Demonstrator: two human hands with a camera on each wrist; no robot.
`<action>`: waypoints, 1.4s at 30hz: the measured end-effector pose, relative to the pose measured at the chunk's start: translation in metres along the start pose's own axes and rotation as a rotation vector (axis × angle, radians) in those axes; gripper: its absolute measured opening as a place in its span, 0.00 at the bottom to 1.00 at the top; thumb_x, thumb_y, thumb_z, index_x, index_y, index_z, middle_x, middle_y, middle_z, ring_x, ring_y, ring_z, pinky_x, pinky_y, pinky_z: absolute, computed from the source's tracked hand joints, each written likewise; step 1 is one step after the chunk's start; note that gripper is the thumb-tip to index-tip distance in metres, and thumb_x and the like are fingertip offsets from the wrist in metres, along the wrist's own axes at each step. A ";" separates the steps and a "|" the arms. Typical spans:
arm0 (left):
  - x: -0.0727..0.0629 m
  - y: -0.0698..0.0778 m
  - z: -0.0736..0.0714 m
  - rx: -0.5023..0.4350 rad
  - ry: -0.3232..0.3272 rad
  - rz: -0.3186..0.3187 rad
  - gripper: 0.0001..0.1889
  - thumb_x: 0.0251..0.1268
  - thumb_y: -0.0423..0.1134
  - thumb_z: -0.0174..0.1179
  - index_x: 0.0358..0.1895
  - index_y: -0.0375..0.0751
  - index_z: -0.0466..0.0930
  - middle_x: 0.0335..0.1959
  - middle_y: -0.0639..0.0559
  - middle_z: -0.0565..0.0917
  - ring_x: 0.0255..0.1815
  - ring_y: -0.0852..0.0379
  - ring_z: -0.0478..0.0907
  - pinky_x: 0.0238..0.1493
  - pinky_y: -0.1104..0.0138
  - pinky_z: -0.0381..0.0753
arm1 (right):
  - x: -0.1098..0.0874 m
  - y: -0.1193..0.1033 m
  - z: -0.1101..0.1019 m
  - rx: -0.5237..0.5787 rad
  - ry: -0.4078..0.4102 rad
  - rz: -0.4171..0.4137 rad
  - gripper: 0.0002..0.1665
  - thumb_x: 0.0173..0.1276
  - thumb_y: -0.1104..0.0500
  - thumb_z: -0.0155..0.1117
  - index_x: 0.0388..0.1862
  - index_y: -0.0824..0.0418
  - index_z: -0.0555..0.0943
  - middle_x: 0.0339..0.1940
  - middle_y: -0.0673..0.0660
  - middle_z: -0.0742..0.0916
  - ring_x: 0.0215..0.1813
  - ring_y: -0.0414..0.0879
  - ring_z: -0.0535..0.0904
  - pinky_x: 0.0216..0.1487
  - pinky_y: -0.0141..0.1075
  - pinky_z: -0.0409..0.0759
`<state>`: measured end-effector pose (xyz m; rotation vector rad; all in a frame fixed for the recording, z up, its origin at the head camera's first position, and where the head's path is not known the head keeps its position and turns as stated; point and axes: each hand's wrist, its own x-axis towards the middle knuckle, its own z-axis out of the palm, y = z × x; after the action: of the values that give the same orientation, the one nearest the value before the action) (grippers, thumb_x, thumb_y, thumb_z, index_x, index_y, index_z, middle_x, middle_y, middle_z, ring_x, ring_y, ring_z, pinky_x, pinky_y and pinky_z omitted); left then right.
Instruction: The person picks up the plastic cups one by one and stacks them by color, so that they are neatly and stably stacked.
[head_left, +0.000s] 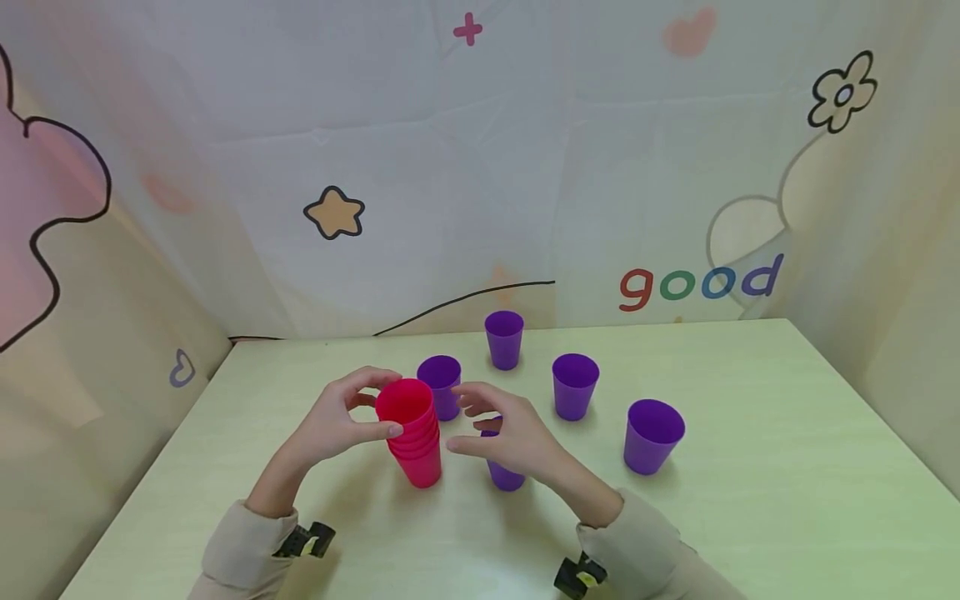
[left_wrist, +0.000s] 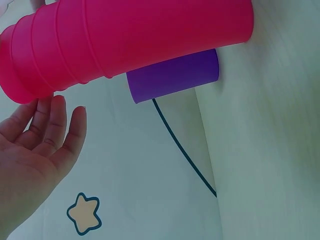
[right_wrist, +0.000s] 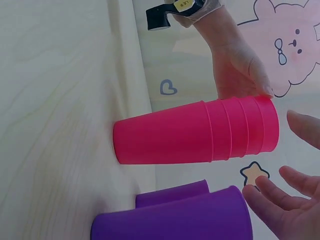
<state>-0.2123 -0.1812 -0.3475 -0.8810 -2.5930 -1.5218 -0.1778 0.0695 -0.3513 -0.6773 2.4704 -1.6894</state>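
A stack of several nested pink-red cups (head_left: 420,462) stands upright on the table, tilting slightly. My left hand (head_left: 337,425) grips its top cup near the rim, thumb on the near side and fingers behind. To the right of the stack is my right hand (head_left: 517,433), its fingers spread and slightly bent, apart from the cups and holding nothing. Beneath and behind that hand stands a purple cup (head_left: 507,477), partly hidden by it. Another purple cup (head_left: 441,390) sits just behind the pink-red stack. The right wrist view shows the stack's stepped rims (right_wrist: 240,127) side-on.
Farther back stand a purple cup (head_left: 504,342) near the rear edge and another purple cup (head_left: 575,387) to its right. A further purple cup (head_left: 653,437) is at the right. A printed curtain (head_left: 480,183) hangs behind the pale table (head_left: 787,467).
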 end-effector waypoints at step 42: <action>-0.004 0.001 0.001 0.012 0.012 -0.003 0.29 0.47 0.32 0.68 0.56 0.34 0.70 0.50 0.46 0.76 0.50 0.49 0.71 0.46 0.62 0.76 | -0.074 0.030 -0.110 -0.238 0.204 -0.084 0.31 0.53 0.60 0.70 0.57 0.61 0.72 0.46 0.56 0.82 0.48 0.42 0.75 0.44 0.35 0.77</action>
<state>-0.2087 -0.1818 -0.3486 -0.8646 -2.5929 -1.5056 -0.1535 0.2030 -0.3489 -0.6689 2.8570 -1.5773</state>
